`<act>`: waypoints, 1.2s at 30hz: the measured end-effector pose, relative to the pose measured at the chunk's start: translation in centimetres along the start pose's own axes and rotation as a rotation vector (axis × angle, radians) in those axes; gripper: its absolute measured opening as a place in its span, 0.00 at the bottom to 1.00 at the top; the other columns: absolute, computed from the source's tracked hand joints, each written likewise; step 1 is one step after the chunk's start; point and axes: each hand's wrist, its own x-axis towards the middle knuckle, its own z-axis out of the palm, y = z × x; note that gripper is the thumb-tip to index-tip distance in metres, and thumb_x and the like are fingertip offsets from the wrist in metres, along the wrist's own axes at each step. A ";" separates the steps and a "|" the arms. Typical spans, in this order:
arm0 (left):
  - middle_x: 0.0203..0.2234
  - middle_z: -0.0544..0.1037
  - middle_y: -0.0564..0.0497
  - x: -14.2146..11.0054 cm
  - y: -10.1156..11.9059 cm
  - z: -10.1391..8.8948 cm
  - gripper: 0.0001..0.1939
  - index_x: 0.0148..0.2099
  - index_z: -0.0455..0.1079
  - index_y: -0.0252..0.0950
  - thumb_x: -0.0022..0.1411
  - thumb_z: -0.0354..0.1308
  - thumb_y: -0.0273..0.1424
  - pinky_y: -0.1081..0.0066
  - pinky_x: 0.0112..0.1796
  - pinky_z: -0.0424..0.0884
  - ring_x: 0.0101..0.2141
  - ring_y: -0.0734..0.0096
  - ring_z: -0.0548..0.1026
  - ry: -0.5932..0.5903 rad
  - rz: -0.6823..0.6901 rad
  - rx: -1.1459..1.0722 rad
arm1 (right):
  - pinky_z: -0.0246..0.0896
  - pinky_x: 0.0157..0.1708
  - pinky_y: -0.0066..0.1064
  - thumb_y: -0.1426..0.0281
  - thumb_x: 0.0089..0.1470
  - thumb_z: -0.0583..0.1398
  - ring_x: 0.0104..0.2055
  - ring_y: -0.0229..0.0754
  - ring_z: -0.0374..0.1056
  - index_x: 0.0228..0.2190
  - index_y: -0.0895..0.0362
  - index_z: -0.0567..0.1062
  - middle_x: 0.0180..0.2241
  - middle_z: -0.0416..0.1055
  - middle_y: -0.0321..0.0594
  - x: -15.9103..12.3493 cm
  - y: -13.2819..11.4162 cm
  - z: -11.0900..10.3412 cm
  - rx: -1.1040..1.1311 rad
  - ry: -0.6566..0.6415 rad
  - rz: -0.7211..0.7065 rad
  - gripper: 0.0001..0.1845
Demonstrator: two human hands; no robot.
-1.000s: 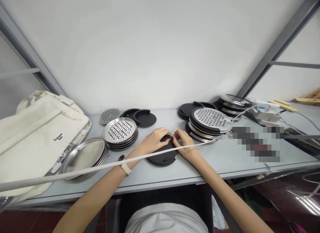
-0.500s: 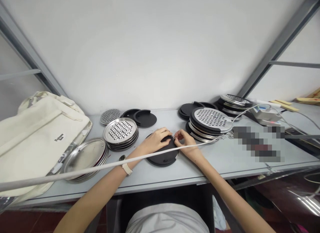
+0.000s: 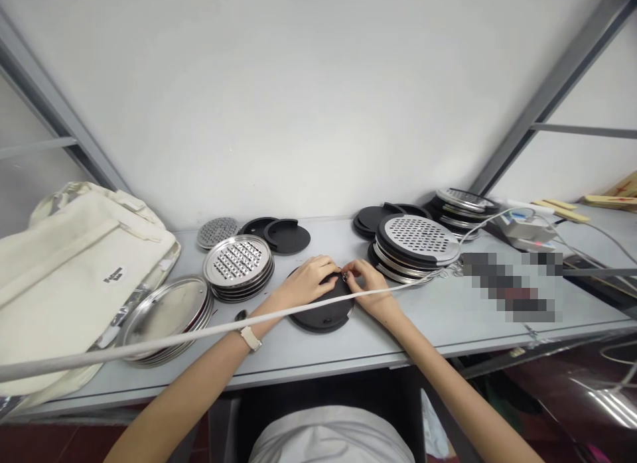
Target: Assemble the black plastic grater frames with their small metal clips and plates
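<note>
A black round disc (image 3: 326, 314) with a raised rim lies on the table in front of me. My left hand (image 3: 314, 278) rests over its upper part, the curled fingers gripping it near the far edge. At the disc's upper right edge my right hand (image 3: 365, 284) pinches a small shiny metal ring (image 3: 344, 276), partly hidden by the fingertips. The two hands' fingertips nearly meet there. To the right stands a stack of round graters (image 3: 421, 237) with black rims. A stack of metal grater plates (image 3: 237, 261) is on the left.
A white cable (image 3: 199, 331) crosses in front of my wrists. Plain metal discs (image 3: 166, 310) and cream fabric bags (image 3: 74, 264) lie left. Black discs (image 3: 287, 236) sit by the wall. Small metal rings (image 3: 454, 269) lie beside the right stack. A white device (image 3: 527, 225) stands farther right.
The right fingers have closed in slightly around the small metal ring, closer to the left fingertips. The disc stays in place; the view has shifted a little.
</note>
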 end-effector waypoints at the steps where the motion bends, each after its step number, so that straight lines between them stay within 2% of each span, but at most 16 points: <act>1: 0.40 0.71 0.48 0.0 0.0 0.0 0.09 0.45 0.67 0.36 0.64 0.50 0.27 0.66 0.46 0.66 0.43 0.68 0.69 -0.002 0.000 0.001 | 0.60 0.36 0.32 0.74 0.54 0.52 0.33 0.40 0.63 0.31 0.57 0.68 0.29 0.65 0.39 0.0 0.0 0.0 -0.002 0.004 -0.003 0.05; 4: 0.39 0.71 0.48 0.0 -0.1 0.0 0.08 0.45 0.67 0.35 0.64 0.50 0.28 0.66 0.46 0.66 0.42 0.68 0.69 -0.010 -0.008 0.007 | 0.60 0.36 0.31 0.71 0.53 0.55 0.33 0.40 0.64 0.30 0.57 0.67 0.29 0.66 0.39 0.0 0.0 0.1 0.005 0.001 0.005 0.02; 9: 0.40 0.71 0.47 0.0 0.4 -0.3 0.09 0.46 0.65 0.35 0.64 0.49 0.29 0.63 0.46 0.66 0.43 0.65 0.69 0.005 -0.023 0.037 | 0.61 0.35 0.30 0.73 0.53 0.54 0.32 0.39 0.65 0.30 0.56 0.66 0.28 0.68 0.37 0.0 0.4 0.1 0.042 -0.037 0.029 0.02; 12: 0.41 0.70 0.47 0.0 0.6 -0.3 0.10 0.48 0.64 0.35 0.65 0.48 0.29 0.62 0.47 0.65 0.45 0.64 0.68 0.041 -0.044 0.050 | 0.61 0.36 0.29 0.73 0.54 0.54 0.32 0.38 0.66 0.31 0.56 0.66 0.29 0.69 0.38 0.0 0.5 0.1 0.049 -0.023 0.040 0.02; 17: 0.41 0.70 0.47 0.0 0.5 -0.3 0.10 0.48 0.63 0.36 0.66 0.46 0.28 0.63 0.47 0.65 0.44 0.66 0.68 0.029 -0.043 0.049 | 0.63 0.37 0.29 0.73 0.55 0.53 0.34 0.39 0.69 0.36 0.55 0.65 0.32 0.70 0.39 0.0 0.4 0.2 0.065 0.024 0.076 0.05; 28: 0.35 0.70 0.49 0.0 -0.1 -0.2 0.10 0.42 0.65 0.35 0.68 0.43 0.27 0.65 0.44 0.66 0.39 0.68 0.69 0.028 -0.035 0.047 | 0.63 0.39 0.33 0.71 0.56 0.53 0.36 0.41 0.68 0.36 0.55 0.65 0.34 0.70 0.40 -0.1 -0.5 0.1 0.052 -0.017 0.010 0.04; 36: 0.38 0.70 0.48 -0.1 0.2 -0.3 0.09 0.46 0.63 0.36 0.67 0.43 0.26 0.67 0.43 0.68 0.40 0.68 0.70 0.047 -0.075 -0.001 | 0.63 0.37 0.33 0.72 0.56 0.53 0.34 0.41 0.66 0.32 0.55 0.69 0.31 0.68 0.40 0.0 -0.4 0.0 0.021 -0.004 -0.019 0.04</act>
